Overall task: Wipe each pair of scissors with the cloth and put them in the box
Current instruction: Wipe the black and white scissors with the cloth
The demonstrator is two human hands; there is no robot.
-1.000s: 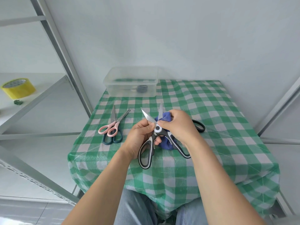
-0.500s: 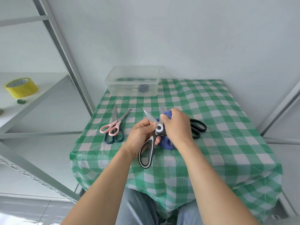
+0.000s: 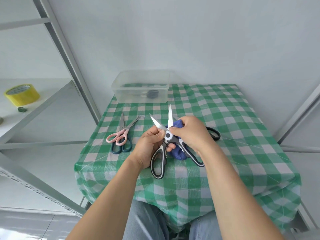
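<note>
Both bare arms reach up from the bottom of the view and meet over the middle of the table [image 3: 225, 118]. The left hand [image 3: 149, 146] holds the big scissors [image 3: 168, 135] just above the table. Its thumb and first finger pinch the bottom of the left blade. Its other fingers curl behind the left handle, and one fingertip pokes out between the two handles. The scissors are open, and the two blades point up and away like a V. The right hand [image 3: 190, 134] has its back to the camera, with its fingers curled round the blue cloth [image 3: 178, 154]. Its thumb tip is at the bottom of the right blade, by the round white middle part. Some cloth sticks out above this hand and more hangs below it, behind the handles. The clear box [image 3: 140, 89] sits at the far left of the table with a dark thing inside; I cannot tell what it is. Pink scissors [image 3: 119, 135] lie on top of blue scissors [image 3: 121, 148] to the left of the hands. Black scissors [image 3: 213, 134] peek out behind the right hand. Yellow tape [image 3: 21, 95] sits on a shelf [image 3: 52, 99] far to the left.
</note>
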